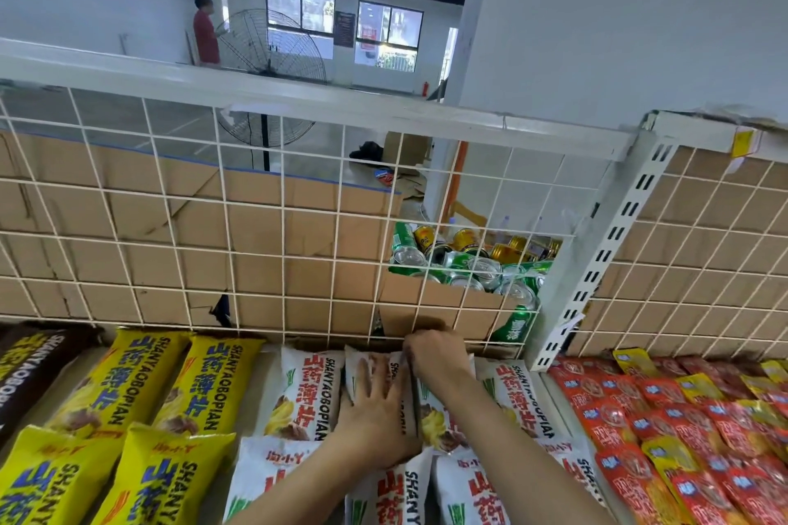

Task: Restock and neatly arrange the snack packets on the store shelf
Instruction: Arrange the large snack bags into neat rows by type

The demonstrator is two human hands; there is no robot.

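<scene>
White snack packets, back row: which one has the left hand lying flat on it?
The second white snack packet from the left; the left hand lies spread on it, while the right hand is at the next packet's top edge.

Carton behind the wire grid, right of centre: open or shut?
Open: the carton shows no lid, and drink cans lie piled inside.

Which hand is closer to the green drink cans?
Right. The right hand is just below the cans; the left hand lies lower, flat on a white packet.
</scene>
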